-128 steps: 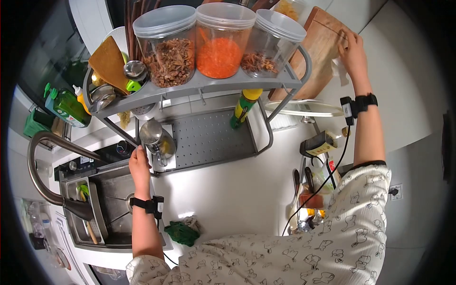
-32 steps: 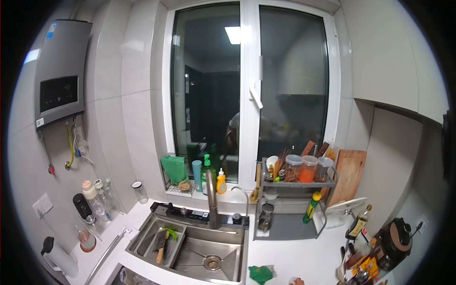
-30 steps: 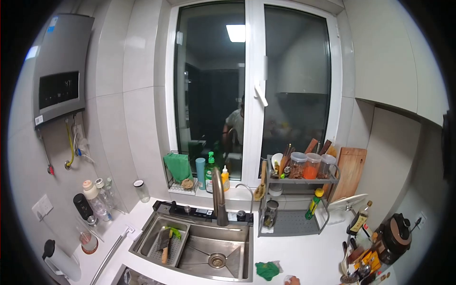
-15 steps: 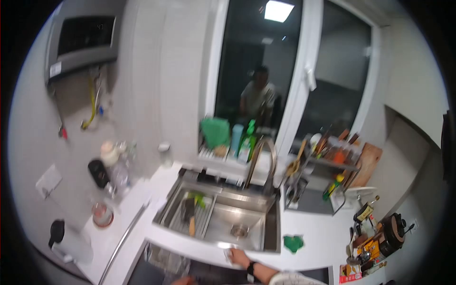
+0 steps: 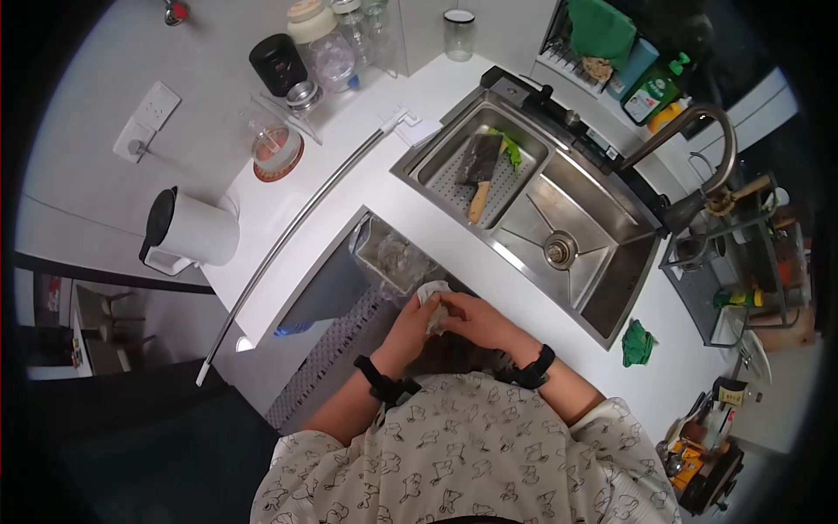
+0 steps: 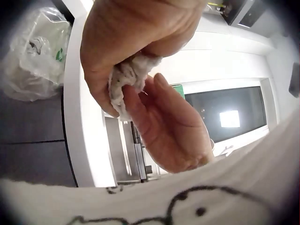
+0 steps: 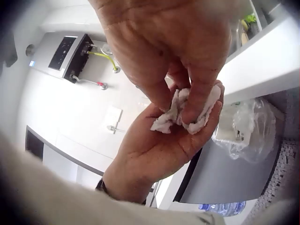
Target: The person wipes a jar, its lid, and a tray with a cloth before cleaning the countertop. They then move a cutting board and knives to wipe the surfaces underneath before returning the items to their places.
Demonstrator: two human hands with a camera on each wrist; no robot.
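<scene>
Both hands meet at a crumpled white tissue in front of the counter edge, low in the head view. My left hand is palm up under it in the right wrist view, its fingers curled round the wad. From above, my right hand pinches the tissue between thumb and fingertips. Folds of the tissue stick out between the fingers; the rest is hidden in the palm. Just beyond the hands, a waste bin with a clear plastic bag hangs at the cabinet front, holding some crumpled rubbish.
Behind the bin is the sink, with a cleaver and green leaves in its perforated basket. A white kettle and a long metal rod lie to the left. A green cloth rests right of the sink.
Earlier one hand was at the cutting board and the other by the rack. The view has turned left and down, and both hands have come together on the tissue beside the bin.
</scene>
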